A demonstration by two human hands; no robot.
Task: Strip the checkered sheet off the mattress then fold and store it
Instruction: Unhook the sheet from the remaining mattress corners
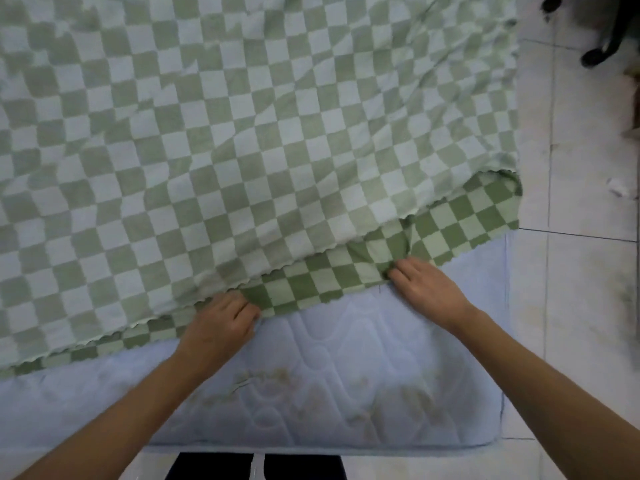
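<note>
The green-and-white checkered sheet (pixel 242 133) lies doubled over most of the pale quilted mattress (pixel 346 368), paler underside up, with a darker strip of the lower layer showing along its near edge. My left hand (pixel 218 327) grips that near edge with curled fingers. My right hand (pixel 426 282) pinches the edge further right, where the cloth bunches into a small fold. The near part of the mattress is bare.
White tiled floor (pixel 581 271) runs along the mattress's right side and near edge. A black chair base with castors (pixel 595 53) stands at the far right. My dark trouser legs (pixel 256 465) show at the bottom.
</note>
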